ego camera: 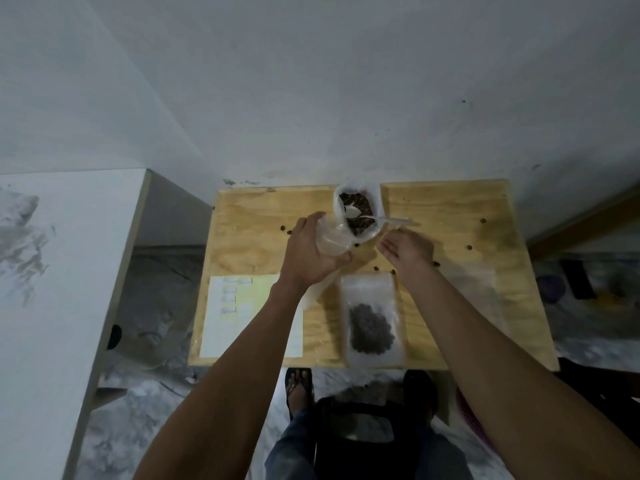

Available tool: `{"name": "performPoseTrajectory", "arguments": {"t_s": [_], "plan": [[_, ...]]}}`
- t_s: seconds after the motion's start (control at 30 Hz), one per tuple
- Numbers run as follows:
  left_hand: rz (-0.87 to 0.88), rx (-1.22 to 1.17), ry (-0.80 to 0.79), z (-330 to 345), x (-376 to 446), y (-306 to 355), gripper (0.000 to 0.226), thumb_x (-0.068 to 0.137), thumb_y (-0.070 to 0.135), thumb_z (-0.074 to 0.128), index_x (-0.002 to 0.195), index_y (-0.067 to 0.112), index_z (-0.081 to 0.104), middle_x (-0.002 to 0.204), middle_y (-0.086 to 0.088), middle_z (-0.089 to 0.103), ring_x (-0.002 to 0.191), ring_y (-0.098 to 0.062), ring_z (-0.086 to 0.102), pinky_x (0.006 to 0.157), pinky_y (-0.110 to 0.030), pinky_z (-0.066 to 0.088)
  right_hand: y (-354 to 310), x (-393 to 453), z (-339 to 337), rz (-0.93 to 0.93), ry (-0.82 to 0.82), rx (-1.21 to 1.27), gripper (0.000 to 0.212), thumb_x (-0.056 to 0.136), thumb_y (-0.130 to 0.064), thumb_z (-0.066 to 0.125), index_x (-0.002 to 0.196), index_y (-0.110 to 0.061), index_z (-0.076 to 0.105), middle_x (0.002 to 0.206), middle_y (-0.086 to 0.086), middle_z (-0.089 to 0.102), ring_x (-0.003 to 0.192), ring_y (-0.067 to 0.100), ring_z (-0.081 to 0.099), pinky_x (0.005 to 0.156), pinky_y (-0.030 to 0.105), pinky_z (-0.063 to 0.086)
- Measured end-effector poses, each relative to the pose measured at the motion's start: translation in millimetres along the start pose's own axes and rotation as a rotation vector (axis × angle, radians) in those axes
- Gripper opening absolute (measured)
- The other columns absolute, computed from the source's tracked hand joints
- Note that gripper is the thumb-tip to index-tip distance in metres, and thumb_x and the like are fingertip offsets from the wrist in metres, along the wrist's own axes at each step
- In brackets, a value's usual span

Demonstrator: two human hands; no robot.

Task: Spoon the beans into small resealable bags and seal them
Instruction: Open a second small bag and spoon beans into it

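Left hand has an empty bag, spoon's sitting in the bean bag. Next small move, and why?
Probably the right hand should take the spoon by its handle. That hand is open, holding nothing, just beside the handle, while the left hand already grips the empty small bag next to the big bag of beans.

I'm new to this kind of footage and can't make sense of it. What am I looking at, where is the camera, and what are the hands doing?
There is no machine here: a person wears one wide-angle camera on the head, looking down at their own arms and a small wooden table. The left hand grips an empty small clear bag. The right hand is open, holding nothing, just below a white plastic spoon that rests in a big open bag of dark beans. Nearer the person lies a small bag already filled with beans, beside a sheet of labels. Loose beans are scattered on the table.
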State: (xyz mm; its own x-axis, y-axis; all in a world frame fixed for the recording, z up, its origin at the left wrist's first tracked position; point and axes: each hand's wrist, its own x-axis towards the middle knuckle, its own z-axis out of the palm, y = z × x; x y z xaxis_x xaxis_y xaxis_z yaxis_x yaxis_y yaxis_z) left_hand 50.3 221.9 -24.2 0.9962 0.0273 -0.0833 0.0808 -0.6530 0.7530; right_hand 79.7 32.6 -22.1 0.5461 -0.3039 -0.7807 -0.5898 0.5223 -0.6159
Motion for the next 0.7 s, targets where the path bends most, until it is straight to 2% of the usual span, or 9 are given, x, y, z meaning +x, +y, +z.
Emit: {"name": "performPoseTrajectory", "arguments": {"t_s": [0.07,0.13,0.23,0.3,0.37,0.43,0.5,0.6,0.7], "plan": [[-0.009,-0.025,-0.018,2.0,7.4,1.9,0.104,0.052,0.066,0.074,0.138,0.013,0.049,0.124,-0.004,0.055,0.112,-0.022,0.055,0.093,-0.038,0.049,0.2,7.8,8.1,-0.026,-0.006,0.035,0.011,0.088,0.009,0.066,0.096,0.002,0.061,0.081,0.018,0.062,0.072,0.021,0.063,0.073,0.033,0.062],[-0.023,-0.072,-0.045,5.0,16.4,3.2,0.101,0.052,0.062,0.077,0.136,0.014,0.05,0.122,0.0,0.054,0.111,-0.023,0.057,0.092,-0.041,0.052,-1.0,16.4,15.5,-0.05,0.012,0.099,0.016,0.088,0.011,0.064,0.101,0.001,0.063,0.081,0.017,0.063,0.07,0.02,0.063,0.065,0.029,0.063],[-0.053,-0.133,-0.078,10.1,32.1,8.8,0.099,0.052,0.061,0.083,0.135,0.018,0.051,0.125,0.0,0.054,0.113,-0.021,0.058,0.092,-0.04,0.054,-3.5,25.0,26.3,-0.101,0.018,0.098,0.015,0.091,0.009,0.061,0.084,-0.004,0.065,0.078,0.013,0.063,0.066,0.018,0.063,0.06,0.026,0.061],[-0.082,-0.159,-0.104,13.7,43.0,14.7,0.091,0.056,0.05,0.092,0.131,0.015,0.056,0.116,0.006,0.055,0.107,-0.009,0.06,0.088,-0.029,0.054,-2.6,32.3,32.9,-0.157,-0.007,0.035,0.018,0.093,0.003,0.063,0.077,-0.006,0.063,0.073,0.013,0.063,0.065,0.019,0.064,0.059,0.027,0.059],[-0.089,-0.175,-0.122,17.0,55.0,17.8,0.068,0.064,0.027,0.096,0.12,0.012,0.062,0.1,0.018,0.055,0.087,0.013,0.06,0.075,-0.01,0.05,-0.5,37.6,37.3,-0.231,-0.04,-0.053,0.02,0.094,-0.005,0.065,0.074,-0.006,0.062,0.068,0.011,0.063,0.061,0.021,0.063,0.058,0.03,0.058],[-0.099,-0.17,-0.141,20.5,64.7,15.9,0.052,0.066,0.02,0.095,0.108,0.017,0.063,0.093,0.021,0.058,0.078,0.022,0.058,0.066,-0.003,0.046,1.0,42.3,38.4,-0.304,-0.04,-0.116,0.017,0.095,-0.009,0.066,0.078,-0.005,0.065,0.07,0.011,0.066,0.063,0.021,0.065,0.059,0.032,0.057],[-0.142,-0.17,-0.149,20.9,69.0,13.9,0.047,0.066,0.024,0.094,0.102,0.019,0.064,0.091,0.015,0.064,0.077,0.016,0.06,0.064,-0.006,0.046,0.0,44.1,35.7,-0.391,-0.035,-0.132,0.009,0.096,-0.009,0.065,0.089,-0.006,0.07,0.076,0.01,0.069,0.07,0.02,0.07,0.065,0.033,0.06],[-0.216,-0.181,-0.141,19.9,69.0,10.0,0.048,0.062,0.037,0.093,0.096,0.022,0.063,0.104,-0.001,0.067,0.088,-0.007,0.064,0.071,-0.022,0.052,-3.5,45.1,25.8,-0.476,-0.052,-0.081,0.009,0.096,-0.005,0.064,0.099,-0.003,0.072,0.081,0.011,0.071,0.079,0.021,0.072,0.075,0.034,0.062],[-0.247,-0.247,-0.128,16.5,67.7,7.4,0.052,0.067,0.031,0.094,0.105,0.025,0.059,0.114,0.0,0.066,0.094,-0.008,0.064,0.07,-0.016,0.047,-4.0,48.9,14.0,-0.485,-0.032,-0.043,0.01,0.094,-0.002,0.065,0.101,-0.001,0.073,0.085,0.01,0.072,0.079,0.018,0.073,0.075,0.029,0.061]]}}
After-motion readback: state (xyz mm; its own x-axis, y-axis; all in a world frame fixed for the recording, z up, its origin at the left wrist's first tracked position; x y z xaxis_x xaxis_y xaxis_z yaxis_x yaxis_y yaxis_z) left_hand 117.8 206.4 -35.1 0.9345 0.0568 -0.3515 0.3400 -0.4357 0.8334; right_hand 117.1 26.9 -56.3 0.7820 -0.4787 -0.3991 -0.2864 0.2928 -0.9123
